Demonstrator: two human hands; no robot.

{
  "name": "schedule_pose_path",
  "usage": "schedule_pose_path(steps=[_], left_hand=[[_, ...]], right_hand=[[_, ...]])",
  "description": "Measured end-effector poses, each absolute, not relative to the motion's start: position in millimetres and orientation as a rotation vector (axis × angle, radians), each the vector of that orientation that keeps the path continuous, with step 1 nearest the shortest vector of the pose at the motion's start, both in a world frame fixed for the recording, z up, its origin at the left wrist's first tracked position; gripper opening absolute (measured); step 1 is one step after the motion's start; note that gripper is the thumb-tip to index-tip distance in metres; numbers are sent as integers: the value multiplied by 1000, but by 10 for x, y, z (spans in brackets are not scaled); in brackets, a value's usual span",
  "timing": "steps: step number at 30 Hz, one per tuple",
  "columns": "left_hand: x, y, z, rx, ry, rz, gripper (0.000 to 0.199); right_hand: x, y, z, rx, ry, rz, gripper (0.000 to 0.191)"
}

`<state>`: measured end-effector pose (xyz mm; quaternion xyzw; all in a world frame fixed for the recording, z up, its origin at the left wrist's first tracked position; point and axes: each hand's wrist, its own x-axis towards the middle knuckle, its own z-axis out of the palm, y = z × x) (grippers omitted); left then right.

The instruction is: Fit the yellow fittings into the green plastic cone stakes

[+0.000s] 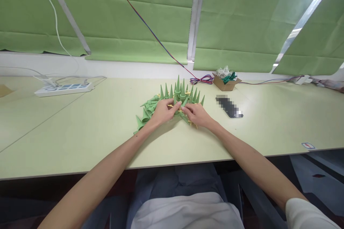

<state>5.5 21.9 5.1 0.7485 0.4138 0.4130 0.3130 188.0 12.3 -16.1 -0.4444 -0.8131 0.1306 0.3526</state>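
Note:
Several green plastic cone-shaped spikes stand upright on the table, just beyond my hands. More green spikes lie on their sides to the left, some with their hollow ends showing. My left hand is closed, its thumb and fingers pinching a green spike that tilts up between the hands. My right hand meets it there, thumb and forefinger pinched at what looks like a small yellow piece, mostly covered by the fingertips. Small yellow plastic pieces lie under and beside my right hand.
A small cardboard box with crumpled clear and green wrapping stands at the back right. A dark, blurred-out flat object lies in front of it. Coiled red-blue wire is near the wall. At the left is a white power strip.

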Motion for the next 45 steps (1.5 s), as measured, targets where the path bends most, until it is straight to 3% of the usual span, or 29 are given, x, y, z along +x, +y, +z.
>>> schedule_pose_path(steps=[4, 9, 13, 33, 38, 45], left_hand=[[51, 218, 56, 1969, 1084, 1099, 45], [49, 235, 34, 1980, 1102, 1136, 42], [52, 232, 36, 1963, 1111, 1122, 42], [65, 187, 66, 1917, 965, 1016, 37], [66, 218, 49, 1924, 1021, 1048, 38], [52, 281, 5, 1885, 1079, 1080, 42]], right_hand=[[1882, 105, -154, -1158, -2074, 356, 41], [1901, 97, -165, -1119, -2056, 461, 19], [1907, 108, -178, -1100, -2068, 446, 13], [1904, 153, -189, -1209, -2121, 325, 43], [1903, 149, -189, -1182, -2090, 359, 41], [1918, 139, -193, -1151, -2085, 430, 22]])
